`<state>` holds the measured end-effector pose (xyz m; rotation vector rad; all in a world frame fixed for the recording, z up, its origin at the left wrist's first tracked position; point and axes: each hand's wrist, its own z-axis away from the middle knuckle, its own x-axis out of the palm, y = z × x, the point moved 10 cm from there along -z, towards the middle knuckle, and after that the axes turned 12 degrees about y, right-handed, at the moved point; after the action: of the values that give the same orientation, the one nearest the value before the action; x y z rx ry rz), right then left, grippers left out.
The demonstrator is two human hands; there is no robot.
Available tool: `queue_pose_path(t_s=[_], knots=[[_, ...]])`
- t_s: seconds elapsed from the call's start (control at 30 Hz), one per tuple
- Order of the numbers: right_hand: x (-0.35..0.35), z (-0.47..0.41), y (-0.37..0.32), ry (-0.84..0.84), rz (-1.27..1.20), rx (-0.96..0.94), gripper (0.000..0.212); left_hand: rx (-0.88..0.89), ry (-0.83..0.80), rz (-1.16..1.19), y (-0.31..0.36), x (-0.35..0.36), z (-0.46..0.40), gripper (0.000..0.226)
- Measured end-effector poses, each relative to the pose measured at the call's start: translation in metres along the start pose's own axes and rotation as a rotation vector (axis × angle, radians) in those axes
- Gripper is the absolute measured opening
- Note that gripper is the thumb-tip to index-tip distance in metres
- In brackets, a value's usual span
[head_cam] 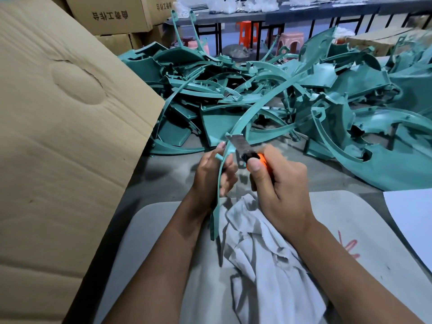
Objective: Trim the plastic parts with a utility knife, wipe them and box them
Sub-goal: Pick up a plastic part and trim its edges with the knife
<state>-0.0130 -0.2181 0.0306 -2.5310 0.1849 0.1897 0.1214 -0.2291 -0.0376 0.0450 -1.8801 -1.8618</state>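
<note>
Grey floor (168, 174) behind: left hand (211, 174) grips strip (254, 113) (teal), right hand (280, 183) knife (251, 154).

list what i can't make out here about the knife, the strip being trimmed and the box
Head view only:
- Utility knife: handle hidden inside the right hand; blade blurred, so contact with the strip is unclear.
- Teal strip: part covered by the left hand; far end lost in the pile of parts.
- Cardboard box: cut by the left edge; its inside is hidden by its flap.

Single head-worn wide-angle view, looking forward and down, close over both hands, teal parts pile (268, 94) beyond.
</note>
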Motion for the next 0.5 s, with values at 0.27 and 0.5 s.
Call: queue_pose_path(t_s=[0.27,0.5], knots=[[-0.012,-0.003,0.013,0.086,0.174,0.039,0.035,-0.005,0.101,-0.115,-0.011,-0.019,0.003,0.054],[-0.004,-0.004,0.013,0.033,0.134,0.020,0.032,-0.120,-0.086,0.140,-0.017,0.005,-0.012,0.044]])
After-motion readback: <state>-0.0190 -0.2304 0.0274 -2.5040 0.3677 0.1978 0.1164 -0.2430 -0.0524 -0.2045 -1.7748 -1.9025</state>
